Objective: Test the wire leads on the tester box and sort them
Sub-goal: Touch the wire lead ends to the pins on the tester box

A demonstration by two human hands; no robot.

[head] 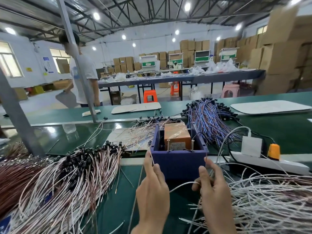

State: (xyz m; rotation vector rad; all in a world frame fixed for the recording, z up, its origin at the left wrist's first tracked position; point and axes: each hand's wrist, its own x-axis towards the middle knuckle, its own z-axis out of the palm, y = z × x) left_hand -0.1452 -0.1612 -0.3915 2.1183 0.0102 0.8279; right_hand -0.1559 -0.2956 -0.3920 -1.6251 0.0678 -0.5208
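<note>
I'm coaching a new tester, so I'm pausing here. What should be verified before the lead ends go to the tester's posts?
1. Left hand pinches a lead end: ok.
2. Right hand pinches a second lead end: ok.
3. Both metal posts in the tester box stand uncovered: ok.
4. Ends touch the posts: not ok, both sit in front of the box.
5. Tips stripped bare: cannot tell.
6. Tester powered: cannot tell.

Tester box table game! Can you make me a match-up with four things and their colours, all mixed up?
Things:
1. tester box
2. power strip
3. bench top
4. leftmost stool

Colours:
A. orange
B. green
C. blue
D. white

Pairs: 1-C, 2-D, 3-B, 4-A.
</note>
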